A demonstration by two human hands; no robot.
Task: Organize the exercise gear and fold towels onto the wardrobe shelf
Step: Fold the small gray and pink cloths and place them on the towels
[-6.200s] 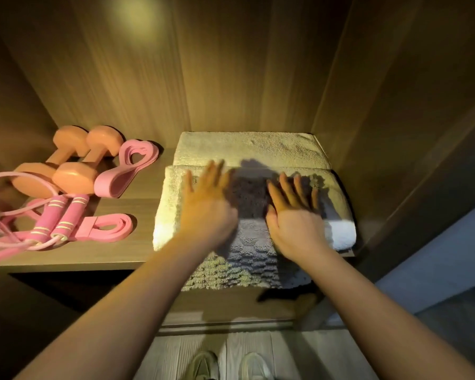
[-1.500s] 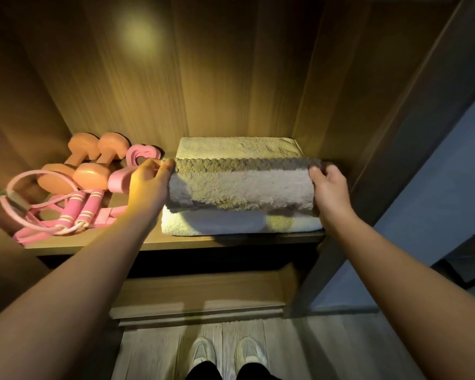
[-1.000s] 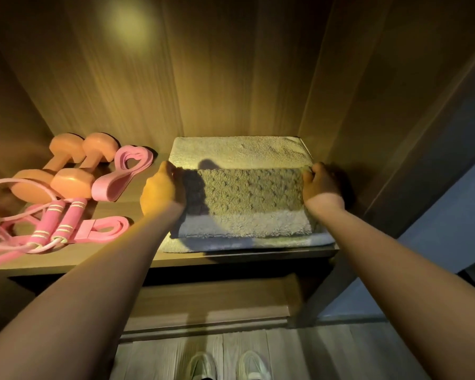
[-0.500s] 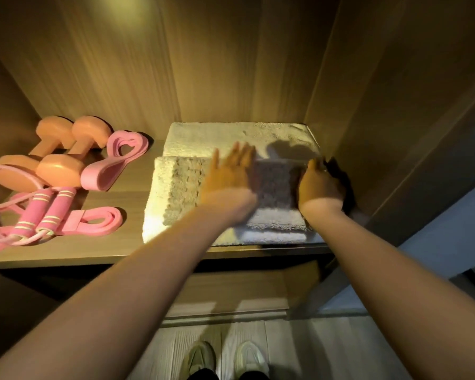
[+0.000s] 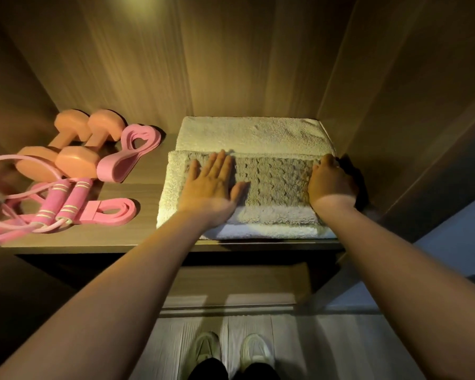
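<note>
A folded grey textured towel (image 5: 274, 182) lies on top of a folded white towel (image 5: 252, 133) on the right part of the wardrobe shelf (image 5: 137, 242). My left hand (image 5: 210, 185) presses flat on the grey towel's left part, fingers straight and spread. At the grey towel's right end, my right hand (image 5: 331, 185) rests with fingers bent down over the edge; its fingertips are hidden. Left of the towels lie two orange dumbbells (image 5: 66, 149), a pink jump rope (image 5: 55, 204) and two pink resistance bands (image 5: 129, 154).
The wardrobe's right side wall (image 5: 395, 119) stands close against the towels. The back panel (image 5: 203, 64) rises behind them. A lower shelf (image 5: 239, 286) sits underneath, and my shoes (image 5: 231, 352) stand on the pale floor below.
The grey towel was set down on the white one. My left hand slid left across its top, still flat. My right hand stayed at the towel's right end.
</note>
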